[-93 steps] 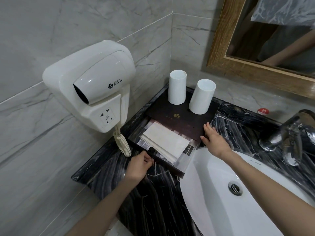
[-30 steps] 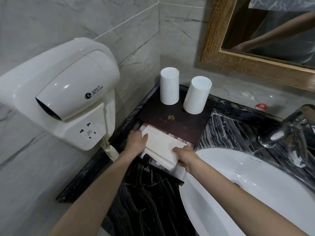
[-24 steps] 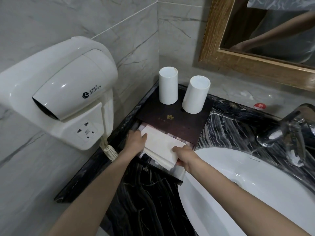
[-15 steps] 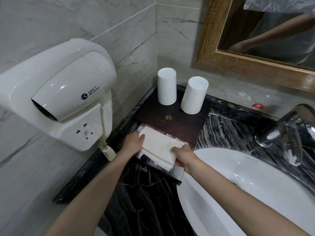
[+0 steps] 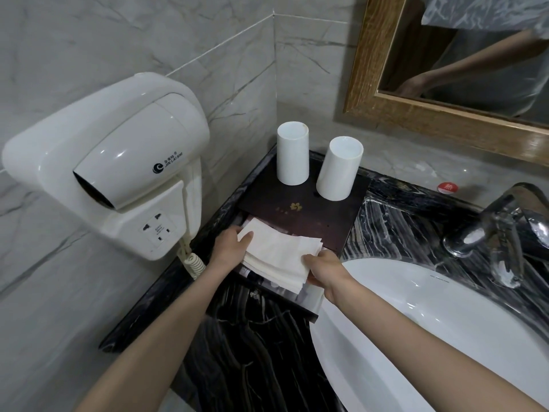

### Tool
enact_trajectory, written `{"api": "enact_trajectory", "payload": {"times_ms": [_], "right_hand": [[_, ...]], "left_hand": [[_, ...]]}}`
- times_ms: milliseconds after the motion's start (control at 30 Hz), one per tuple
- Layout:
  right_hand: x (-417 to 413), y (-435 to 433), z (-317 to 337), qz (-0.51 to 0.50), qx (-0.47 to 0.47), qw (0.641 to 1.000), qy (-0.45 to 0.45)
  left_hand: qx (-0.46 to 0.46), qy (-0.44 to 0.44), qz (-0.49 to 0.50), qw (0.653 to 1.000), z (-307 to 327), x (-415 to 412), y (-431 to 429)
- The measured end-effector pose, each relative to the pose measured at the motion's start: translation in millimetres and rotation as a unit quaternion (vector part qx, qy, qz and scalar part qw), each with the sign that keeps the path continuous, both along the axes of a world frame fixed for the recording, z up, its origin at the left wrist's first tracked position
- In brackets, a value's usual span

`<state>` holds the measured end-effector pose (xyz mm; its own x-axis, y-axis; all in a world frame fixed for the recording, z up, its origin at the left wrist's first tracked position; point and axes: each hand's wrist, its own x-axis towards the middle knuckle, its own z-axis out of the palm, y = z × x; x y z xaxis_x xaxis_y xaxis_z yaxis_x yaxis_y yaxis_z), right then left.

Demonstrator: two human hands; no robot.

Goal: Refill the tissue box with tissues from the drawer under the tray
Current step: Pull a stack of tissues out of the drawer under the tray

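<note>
A stack of white tissues (image 5: 279,257) lies over the pulled-out drawer (image 5: 306,303) under the dark brown tray (image 5: 306,215). My left hand (image 5: 230,248) grips the stack's left end, thumb on top. My right hand (image 5: 322,270) grips the stack's right front corner from the side. The stack looks slightly lifted, and it hides most of the drawer's inside. No tissue box is in view.
Two white cups (image 5: 292,157) (image 5: 340,168) stand at the back of the tray. A wall-mounted hair dryer (image 5: 118,162) with a coiled cord (image 5: 194,264) juts out at left. The white basin (image 5: 430,322) and chrome tap (image 5: 493,230) lie to the right, below a wood-framed mirror (image 5: 445,117).
Three seconds ago my hands were on the drawer front and the tray's side. Both have since closed on the tissue stack, which has risen slightly in the last half second.
</note>
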<state>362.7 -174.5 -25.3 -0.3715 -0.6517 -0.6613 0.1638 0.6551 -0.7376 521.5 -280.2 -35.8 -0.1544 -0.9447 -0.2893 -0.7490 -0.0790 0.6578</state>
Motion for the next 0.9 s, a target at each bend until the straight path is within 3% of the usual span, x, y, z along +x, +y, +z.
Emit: {"api": "enact_trajectory", "payload": {"times_ms": [500, 733, 900], "right_hand": [[-26, 32, 34, -0.025, -0.066, 0.99, -0.125], [-53, 65, 44, -0.049, -0.105, 0.973, -0.197], [-73, 93, 49, -0.064, -0.127, 0.964, -0.225]], "left_hand": [[-0.007, 0.165, 0.06, 0.984, 33, -1, 17], [0.035, 0.266, 0.063, 0.961, 53, -30, 31], [0.12, 0.337, 0.055, 0.932, 68, -54, 48]]}}
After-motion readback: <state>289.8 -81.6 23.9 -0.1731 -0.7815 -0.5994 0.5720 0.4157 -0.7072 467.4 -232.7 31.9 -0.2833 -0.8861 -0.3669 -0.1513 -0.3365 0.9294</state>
